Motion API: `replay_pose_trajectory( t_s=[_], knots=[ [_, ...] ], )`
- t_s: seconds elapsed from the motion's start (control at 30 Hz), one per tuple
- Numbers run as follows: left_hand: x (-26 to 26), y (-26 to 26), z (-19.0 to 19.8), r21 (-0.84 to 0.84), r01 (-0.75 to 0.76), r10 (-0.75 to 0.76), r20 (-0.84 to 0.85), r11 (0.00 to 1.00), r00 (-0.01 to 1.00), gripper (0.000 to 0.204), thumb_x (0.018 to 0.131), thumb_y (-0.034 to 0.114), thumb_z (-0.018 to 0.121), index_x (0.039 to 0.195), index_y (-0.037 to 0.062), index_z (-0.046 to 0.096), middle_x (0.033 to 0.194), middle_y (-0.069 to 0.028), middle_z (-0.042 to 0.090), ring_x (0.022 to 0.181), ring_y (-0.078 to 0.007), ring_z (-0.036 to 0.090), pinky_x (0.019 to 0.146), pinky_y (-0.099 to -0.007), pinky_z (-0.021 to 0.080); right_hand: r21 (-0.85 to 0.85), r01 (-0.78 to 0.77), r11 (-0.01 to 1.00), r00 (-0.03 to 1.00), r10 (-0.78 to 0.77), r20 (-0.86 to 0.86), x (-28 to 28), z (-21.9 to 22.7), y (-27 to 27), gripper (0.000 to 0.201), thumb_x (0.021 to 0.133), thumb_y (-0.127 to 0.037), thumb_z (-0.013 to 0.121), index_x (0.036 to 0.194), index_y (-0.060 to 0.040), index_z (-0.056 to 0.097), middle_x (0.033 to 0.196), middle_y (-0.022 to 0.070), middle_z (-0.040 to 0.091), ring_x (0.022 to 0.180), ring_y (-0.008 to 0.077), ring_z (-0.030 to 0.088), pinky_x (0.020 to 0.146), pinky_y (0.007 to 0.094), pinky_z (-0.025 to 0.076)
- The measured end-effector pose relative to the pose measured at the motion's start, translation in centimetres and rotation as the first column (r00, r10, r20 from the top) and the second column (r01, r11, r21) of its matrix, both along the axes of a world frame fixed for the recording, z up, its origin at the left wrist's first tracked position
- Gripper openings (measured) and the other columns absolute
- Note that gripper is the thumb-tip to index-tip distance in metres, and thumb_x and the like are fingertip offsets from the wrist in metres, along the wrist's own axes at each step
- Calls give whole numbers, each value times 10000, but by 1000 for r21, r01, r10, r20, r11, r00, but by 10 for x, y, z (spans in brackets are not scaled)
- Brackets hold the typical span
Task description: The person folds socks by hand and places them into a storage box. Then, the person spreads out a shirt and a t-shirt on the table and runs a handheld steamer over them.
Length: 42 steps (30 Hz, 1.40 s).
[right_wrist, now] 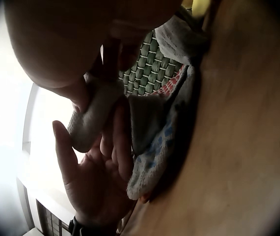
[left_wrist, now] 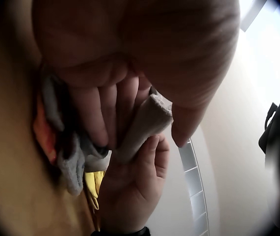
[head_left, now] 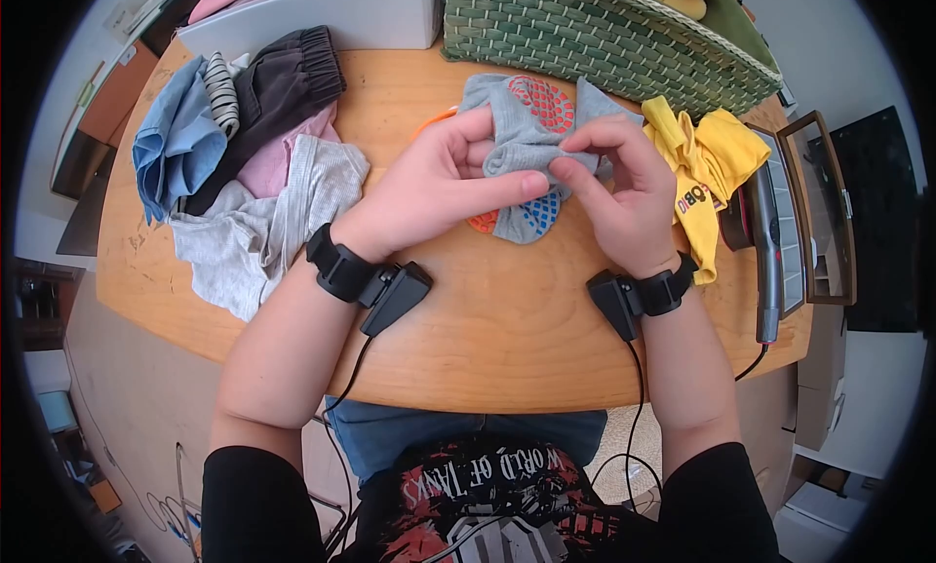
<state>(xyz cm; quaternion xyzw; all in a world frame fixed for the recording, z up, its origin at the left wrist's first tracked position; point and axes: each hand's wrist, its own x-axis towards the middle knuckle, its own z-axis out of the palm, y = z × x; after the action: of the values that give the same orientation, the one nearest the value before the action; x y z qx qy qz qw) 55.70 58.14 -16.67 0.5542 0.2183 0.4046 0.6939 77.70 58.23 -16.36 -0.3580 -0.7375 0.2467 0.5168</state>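
Note:
A grey sock (head_left: 517, 152), partly rolled up, is between my two hands above the table. My right hand (head_left: 631, 188) pinches the roll at its right side with thumb and fingertips. My left hand (head_left: 429, 185) supports the roll from the other side; its fingers (right_wrist: 122, 142) lie along the cloth, and its thumb (right_wrist: 66, 152) is straight and stands a little apart from it. Below and behind the hands lie more grey socks, with red dots (head_left: 542, 103), blue dots (head_left: 539, 217) and orange dots (head_left: 483, 222). The left fingertips are partly hidden in the head view.
Folded and crumpled clothes (head_left: 263, 158) lie at the left. A green woven basket (head_left: 595, 37) and a white box (head_left: 322, 19) stand at the back. Yellow clothing (head_left: 717, 158) is at the right, beside a wooden-framed case (head_left: 817, 212) and a dark corded tool (head_left: 767, 271).

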Motion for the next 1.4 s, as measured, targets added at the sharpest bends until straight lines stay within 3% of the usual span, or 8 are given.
replay_pose_trajectory(
  t_s=[0.1,0.2,0.27,0.33,0.47,0.7,1.2,1.4],
  knots=[
    [2,0,-1,-44,-53,53,-4,998,999,385,984,119,683,1342,33,572,1197,-25,691,1076,-84,654,930,-256,541,49,-48,998,997,45,68,3,-5,3,201,835,-80,801,993,-56,678,953,9,677,783,109,583,667,249,453],
    [2,-3,2,-66,-85,85,6,994,996,360,990,127,676,1325,33,585,1191,-27,691,1057,-86,661,921,-261,551,-84,-156,984,978,142,-153,-1,-3,2,259,873,-111,791,1076,-47,643,1034,11,667,787,79,591,641,219,457],
    [0,-3,5,-63,-97,99,29,993,995,350,993,126,671,1319,31,588,1186,-28,692,1048,-90,664,917,-264,555,-589,-298,751,936,109,-335,-1,12,-7,318,910,-131,768,1162,-33,603,1110,20,650,782,55,595,610,184,456],
    [-5,-2,6,-70,-21,20,-6,997,1000,471,992,106,643,1433,22,498,1321,-95,642,1155,-184,655,974,-360,575,-639,-394,661,901,142,-409,0,13,-6,358,917,-130,759,1211,-25,583,1117,26,650,772,54,599,595,180,456],
    [-10,-3,6,-84,-5,4,-12,996,1000,471,983,93,650,1423,8,506,1306,-100,652,1142,-185,662,962,-354,579,-622,-590,515,795,234,-560,5,14,-5,461,935,-124,735,1333,-7,532,1137,30,649,800,55,603,596,197,473],
    [-10,-1,2,20,-68,69,-35,997,997,374,973,75,673,1329,-6,592,1209,-79,691,1057,-144,675,891,-301,581,-559,-629,541,721,137,-679,0,12,-8,406,937,-121,736,1293,-18,572,1126,20,653,879,61,601,672,217,487],
    [-7,3,-1,80,-192,200,-119,978,972,361,1008,140,638,1326,-28,603,1233,-91,691,1072,-144,673,894,-308,589,-549,-442,710,833,98,-544,4,-3,0,188,929,-99,744,1093,-35,677,962,36,695,828,85,653,670,237,536],
    [-3,2,-1,12,-218,218,-72,976,973,352,1015,136,618,1322,-33,592,1254,-113,679,1113,-173,671,937,-337,587,-319,-273,908,825,50,-563,-12,3,-4,269,874,13,768,1088,2,605,1023,68,657,811,101,656,640,233,554]
  ],
)
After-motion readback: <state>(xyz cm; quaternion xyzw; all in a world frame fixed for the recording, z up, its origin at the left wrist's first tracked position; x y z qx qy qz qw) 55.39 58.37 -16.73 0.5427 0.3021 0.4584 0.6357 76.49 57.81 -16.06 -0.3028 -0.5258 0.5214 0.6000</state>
